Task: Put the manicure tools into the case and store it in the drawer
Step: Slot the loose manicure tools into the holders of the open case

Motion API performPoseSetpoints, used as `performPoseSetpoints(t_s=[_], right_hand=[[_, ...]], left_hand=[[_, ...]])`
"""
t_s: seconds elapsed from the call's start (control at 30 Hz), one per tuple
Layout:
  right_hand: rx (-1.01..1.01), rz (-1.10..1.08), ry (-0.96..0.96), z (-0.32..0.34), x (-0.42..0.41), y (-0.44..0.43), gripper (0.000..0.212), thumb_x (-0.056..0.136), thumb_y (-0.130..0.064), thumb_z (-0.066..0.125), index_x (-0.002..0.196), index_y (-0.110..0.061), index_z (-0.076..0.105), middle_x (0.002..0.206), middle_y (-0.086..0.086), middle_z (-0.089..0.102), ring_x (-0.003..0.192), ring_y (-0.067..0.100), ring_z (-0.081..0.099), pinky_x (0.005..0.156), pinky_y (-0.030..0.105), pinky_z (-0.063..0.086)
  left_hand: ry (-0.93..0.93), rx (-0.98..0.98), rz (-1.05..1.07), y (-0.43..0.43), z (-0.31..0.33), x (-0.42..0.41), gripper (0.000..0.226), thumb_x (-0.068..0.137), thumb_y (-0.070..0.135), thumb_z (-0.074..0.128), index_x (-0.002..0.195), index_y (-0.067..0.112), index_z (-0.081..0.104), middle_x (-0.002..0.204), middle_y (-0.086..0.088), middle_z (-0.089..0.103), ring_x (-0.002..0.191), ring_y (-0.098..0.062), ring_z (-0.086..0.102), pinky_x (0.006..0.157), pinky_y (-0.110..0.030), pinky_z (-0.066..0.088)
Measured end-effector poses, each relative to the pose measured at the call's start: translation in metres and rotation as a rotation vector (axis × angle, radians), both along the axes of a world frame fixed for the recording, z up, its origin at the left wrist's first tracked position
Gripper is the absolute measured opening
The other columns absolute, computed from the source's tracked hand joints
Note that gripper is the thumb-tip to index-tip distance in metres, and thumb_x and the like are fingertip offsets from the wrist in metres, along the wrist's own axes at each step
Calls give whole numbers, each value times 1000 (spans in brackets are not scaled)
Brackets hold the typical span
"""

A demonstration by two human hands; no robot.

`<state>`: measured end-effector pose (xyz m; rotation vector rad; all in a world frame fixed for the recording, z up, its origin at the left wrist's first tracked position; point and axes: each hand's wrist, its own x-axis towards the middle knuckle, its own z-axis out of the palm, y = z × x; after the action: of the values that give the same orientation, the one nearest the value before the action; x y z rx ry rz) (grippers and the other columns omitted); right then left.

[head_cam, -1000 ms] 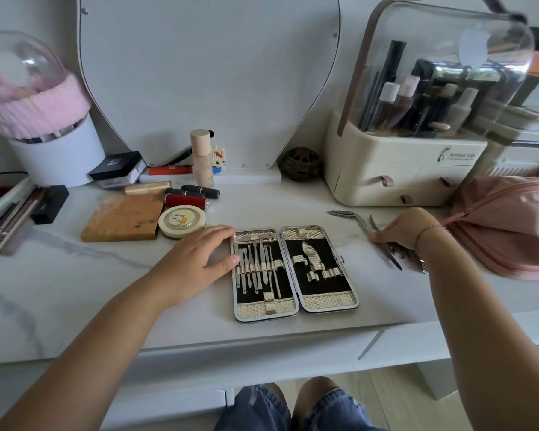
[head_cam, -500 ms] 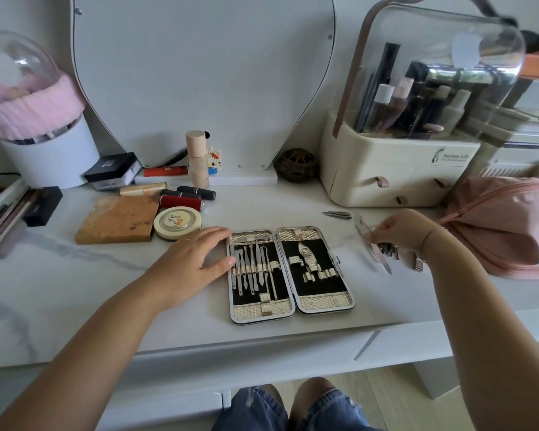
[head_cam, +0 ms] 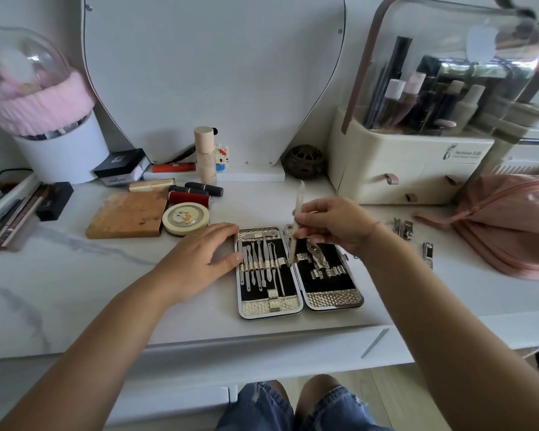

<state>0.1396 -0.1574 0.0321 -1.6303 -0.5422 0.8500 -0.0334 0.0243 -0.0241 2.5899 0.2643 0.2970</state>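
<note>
Metal tool (head_cam: 300,194) sits pinched in the right hand (head_cam: 333,227) above the open case (head_cam: 333,298) at the surface's front edge; flat left hand (head_cam: 199,256) steadies it; clippers (head_cam: 428,253) lie loose rightward; closing and stowing remain.

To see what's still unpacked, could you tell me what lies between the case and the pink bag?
In the head view, a cluster of metal tools and, nearer the front edge, a single clipper lie there.

A white bench (head_cam: 75,275) with faint grey veining stands against a pale wall (head_cam: 44,10), a rounded panel (head_cam: 215,73) upright behind it. White drawer fronts (head_cam: 168,402) sit below its edge, above light wooden floor (head_cam: 392,393); the light is soft.
</note>
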Motion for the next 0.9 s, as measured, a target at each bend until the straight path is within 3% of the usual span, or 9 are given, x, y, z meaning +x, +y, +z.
performPoseSetpoints(t_s=[0.23, 0.4, 0.53, 0.63, 0.77, 0.9], right_hand=[[-83, -30, 11, -7, 8, 26, 4, 85, -2, 62, 85, -3, 58, 49, 2, 65, 45, 6, 64, 37, 12, 45], [-212, 123, -66, -3, 7, 29, 3, 84, -2, 63, 84, -3, 61, 49, 1, 64, 40, 5, 58, 35, 13, 41], [-343, 228, -268, -3, 6, 28, 8, 80, -12, 70, 78, -6, 65, 47, 0, 46, 41, 10, 35, 41, 19, 29], [-430, 254, -392, 0, 3, 26, 12, 75, -16, 75, 75, -7, 67, 51, 2, 41, 42, 10, 29, 44, 20, 25], [-548, 296, -658, 5, -2, 29, 21, 68, -27, 81, 71, -13, 65, 61, 3, 56, 45, 10, 40, 43, 18, 33], [-406, 107, -837, 3, 5, 38, 25, 74, -25, 76, 91, -10, 66, 67, -7, 53, 57, 4, 48, 56, 19, 38]], left_hand=[[-2, 9, -4, 1, -1, 1, 64, 86, 55, 41, 142, 27, 30, 149, 9, 30, 135, -7, 25, 107, -22, 18], [-5, 9, -14, 1, 0, 0, 70, 81, 60, 36, 142, 25, 31, 148, 8, 32, 135, -7, 27, 107, -21, 19], [-3, 2, -15, 2, -1, 1, 71, 81, 61, 36, 142, 25, 32, 148, 7, 32, 135, -8, 27, 109, -23, 20], [-1, 4, -10, 1, -1, 1, 70, 81, 60, 36, 142, 26, 31, 148, 8, 31, 135, -8, 25, 107, -21, 18], [0, -1, -8, 2, -2, 1, 72, 81, 66, 36, 141, 27, 32, 148, 8, 32, 135, -9, 27, 108, -23, 20], [-4, -1, -9, 4, -3, 1, 73, 81, 70, 36, 140, 27, 33, 146, 8, 34, 133, -8, 29, 109, -26, 23]])
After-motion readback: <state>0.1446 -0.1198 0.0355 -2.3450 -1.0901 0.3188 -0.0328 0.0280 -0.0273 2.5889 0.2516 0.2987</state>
